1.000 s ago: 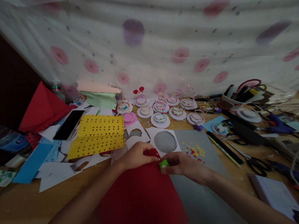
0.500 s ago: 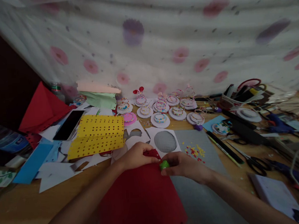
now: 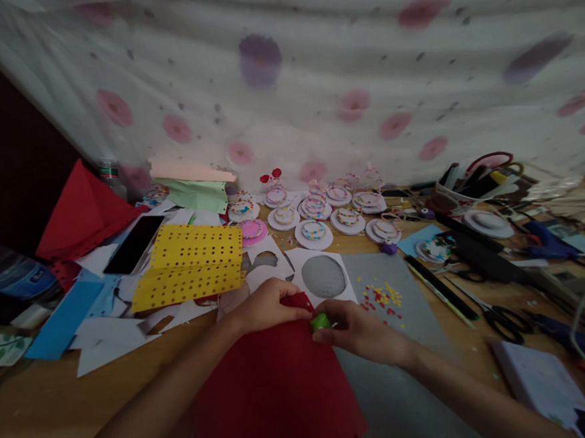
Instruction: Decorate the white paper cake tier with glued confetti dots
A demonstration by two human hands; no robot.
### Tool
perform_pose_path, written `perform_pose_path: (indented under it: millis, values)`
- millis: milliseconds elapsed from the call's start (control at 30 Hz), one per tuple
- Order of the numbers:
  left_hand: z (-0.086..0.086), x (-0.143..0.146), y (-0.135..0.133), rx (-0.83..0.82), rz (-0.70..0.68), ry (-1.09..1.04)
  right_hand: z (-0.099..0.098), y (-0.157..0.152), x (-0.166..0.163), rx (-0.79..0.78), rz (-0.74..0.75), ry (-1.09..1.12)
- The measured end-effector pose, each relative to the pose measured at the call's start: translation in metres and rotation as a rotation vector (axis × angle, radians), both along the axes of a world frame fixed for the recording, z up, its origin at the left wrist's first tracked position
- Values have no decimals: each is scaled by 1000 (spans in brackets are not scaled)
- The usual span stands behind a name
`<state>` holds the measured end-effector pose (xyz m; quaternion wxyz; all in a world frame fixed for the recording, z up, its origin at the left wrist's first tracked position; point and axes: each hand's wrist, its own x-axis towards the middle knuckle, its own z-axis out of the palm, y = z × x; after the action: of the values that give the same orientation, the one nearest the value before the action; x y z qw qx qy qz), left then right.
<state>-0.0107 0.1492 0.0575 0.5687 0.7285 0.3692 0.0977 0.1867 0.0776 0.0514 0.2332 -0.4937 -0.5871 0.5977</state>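
Fingers round green punch, tools in cup

Hanging cloth, one: white, spanning most of the background behind the table. Printed with pink flowers, purple flowers and small dark flecks. Shallow creases, mostly horizontal across the upper part; left edge slanting down toward the tabletop. Fabric or plastic, cannot tell.

Dark surface, one: far left, nearly black-brown, beyond the cloth's slanting edge. Wall or furniture, indistinct.

Table, one: light brown, wood-look top, extending across the view, its rear meeting the cloth's foot.

Light: dim, soft and greyish; cloth palest at lower middle, left side deepest in shadow.
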Motion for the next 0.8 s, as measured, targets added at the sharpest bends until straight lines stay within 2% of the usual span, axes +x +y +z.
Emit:
perform_pose_path:
  millis: [200,367,500,567,667,800]
  values:
    - [5,-2,1,-10,-34,7,-1,-4,-9,76,-78,-53]
    - [17,-4,12,20,-143,121,1,-5,-10,100,-73,-90]
    - [21,6,25,-170,-216,55,0,-6,-12,131,-58,-82]
    - [22,13,29,-215,-300,103,-2,-5,-13,157,-45,-73]
    - [21,22,30,-84,-402,203,-4,-4,-13,220,-36,-79]
    - [14,25,25,8,-390,179,-9,-2,-12,221,-59,-101]
